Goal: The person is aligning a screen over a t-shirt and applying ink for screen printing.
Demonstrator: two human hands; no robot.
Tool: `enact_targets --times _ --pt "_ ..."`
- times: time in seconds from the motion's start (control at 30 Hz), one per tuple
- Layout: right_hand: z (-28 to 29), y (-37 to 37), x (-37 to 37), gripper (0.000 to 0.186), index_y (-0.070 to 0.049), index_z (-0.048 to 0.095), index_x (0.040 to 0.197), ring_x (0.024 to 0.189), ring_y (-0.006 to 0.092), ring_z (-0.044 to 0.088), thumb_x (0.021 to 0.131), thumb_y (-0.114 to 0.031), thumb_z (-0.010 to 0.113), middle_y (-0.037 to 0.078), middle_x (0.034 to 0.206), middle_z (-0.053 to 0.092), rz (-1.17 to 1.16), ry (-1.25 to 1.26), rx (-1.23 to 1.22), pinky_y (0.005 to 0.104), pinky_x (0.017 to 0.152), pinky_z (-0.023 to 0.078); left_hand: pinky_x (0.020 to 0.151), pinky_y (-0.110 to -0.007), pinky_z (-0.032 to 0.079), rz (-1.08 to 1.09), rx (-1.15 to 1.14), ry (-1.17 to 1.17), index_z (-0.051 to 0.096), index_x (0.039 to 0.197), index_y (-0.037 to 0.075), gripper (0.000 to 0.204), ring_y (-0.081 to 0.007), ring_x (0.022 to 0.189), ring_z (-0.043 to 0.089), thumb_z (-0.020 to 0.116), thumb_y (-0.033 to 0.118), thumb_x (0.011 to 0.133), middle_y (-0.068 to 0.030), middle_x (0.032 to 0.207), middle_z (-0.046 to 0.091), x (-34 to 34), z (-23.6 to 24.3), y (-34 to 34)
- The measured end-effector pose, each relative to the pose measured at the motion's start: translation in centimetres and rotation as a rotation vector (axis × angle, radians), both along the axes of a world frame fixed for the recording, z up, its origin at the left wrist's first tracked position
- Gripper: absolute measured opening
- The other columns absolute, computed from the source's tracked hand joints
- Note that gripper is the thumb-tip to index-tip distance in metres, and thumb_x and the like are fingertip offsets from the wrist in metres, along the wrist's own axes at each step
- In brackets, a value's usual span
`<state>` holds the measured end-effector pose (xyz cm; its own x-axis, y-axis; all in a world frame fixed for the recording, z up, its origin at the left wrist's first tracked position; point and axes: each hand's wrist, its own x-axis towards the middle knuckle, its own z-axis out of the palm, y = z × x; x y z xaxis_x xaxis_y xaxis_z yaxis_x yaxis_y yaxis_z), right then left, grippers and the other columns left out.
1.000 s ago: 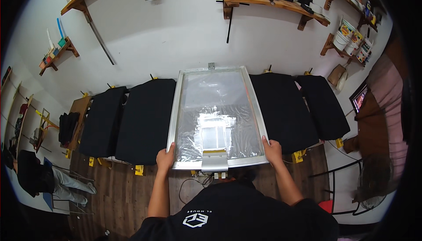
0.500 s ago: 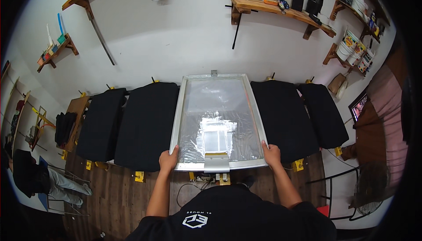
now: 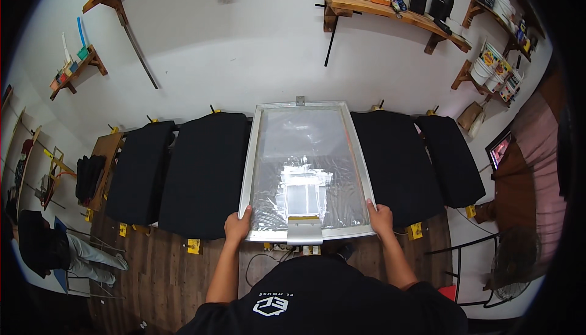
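Observation:
A silk-screen printing frame (image 3: 248, 176) with a silver metal rim lies across the middle of the row of black-covered boards. Its see-through sheet looks wrinkled and glossy, and a white smeared patch (image 3: 303, 196) with a paler rectangle shows toward the near end. My left hand (image 3: 237, 225) grips the frame's near left corner, thumb on top of the rim. At the near right side, my right hand (image 3: 381, 219) holds the opposite rim in the same way. A flat silver bracket (image 3: 304, 234) overlaps the middle of the near edge. Whatever lies beneath the frame is mostly hidden.
Black-covered boards (image 3: 204, 176) flank the frame on the left, with more boards (image 3: 397, 170) on the right. Yellow clamps (image 3: 194, 246) sit at their near ends. Wooden shelves (image 3: 390, 14) project from the wall. Far left, another person (image 3: 49, 246) stands.
The frame has shifted slightly to the right and toward me, with both hands staying on its rims. The wall shelves also appear slightly displaced in the view.

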<state>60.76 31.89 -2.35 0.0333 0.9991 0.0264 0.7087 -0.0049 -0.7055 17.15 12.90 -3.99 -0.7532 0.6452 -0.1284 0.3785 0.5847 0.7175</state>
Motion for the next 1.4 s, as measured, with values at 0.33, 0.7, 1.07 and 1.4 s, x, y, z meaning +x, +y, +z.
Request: enact_targets --times 0.33,0.7,1.07,1.4 --pt "-1.6 -0.4 0.3 0.07 0.006 0.071 0.084 0.086 0.0483 0.069 0.095 -0.061 0.06 0.032 0.082 0.068 0.003 -0.022 -0.011 0.0515 0.075 0.053 0.094 -0.048 0.052 -0.037 -0.016 -0.069 0.074 0.104 -0.008 0.078 -0.0458 0.107 0.069 0.06 0.068 0.091 -0.0333 0.104 0.071 -0.2 -1.5 -0.2" --pt "-5.0 1.7 0.3 0.07 0.005 0.069 0.085 0.092 0.0512 0.067 0.096 -0.062 0.057 0.033 0.087 0.068 0.032 -0.049 -0.048 0.0542 0.08 0.052 0.095 -0.049 0.051 -0.071 -0.006 -0.046 0.07 0.104 -0.012 0.087 -0.0495 0.11 0.066 0.054 0.073 0.093 -0.0377 0.107 0.068 0.3 -5.6 1.0" --pt "-7.2 2.1 0.3 0.074 0.006 0.069 0.086 0.093 0.0518 0.067 0.099 -0.064 0.051 0.034 0.088 0.068 0.018 -0.085 0.019 0.0555 0.082 0.051 0.098 -0.05 0.049 -0.067 -0.026 -0.02 0.066 0.11 -0.012 0.086 -0.0505 0.113 0.064 0.051 0.071 0.095 -0.0387 0.111 0.067 1.7 -6.8 1.1" --pt "-7.3 0.9 -0.8 0.072 0.005 0.067 0.096 0.099 0.0531 0.065 0.102 -0.063 0.044 0.035 0.097 0.069 -0.016 -0.148 -0.032 0.0587 0.089 0.05 0.096 -0.052 0.05 -0.023 -0.062 0.068 0.066 0.107 -0.012 0.084 -0.0523 0.109 0.065 0.05 0.069 0.097 -0.0386 0.109 0.067 2.5 -7.2 1.0"
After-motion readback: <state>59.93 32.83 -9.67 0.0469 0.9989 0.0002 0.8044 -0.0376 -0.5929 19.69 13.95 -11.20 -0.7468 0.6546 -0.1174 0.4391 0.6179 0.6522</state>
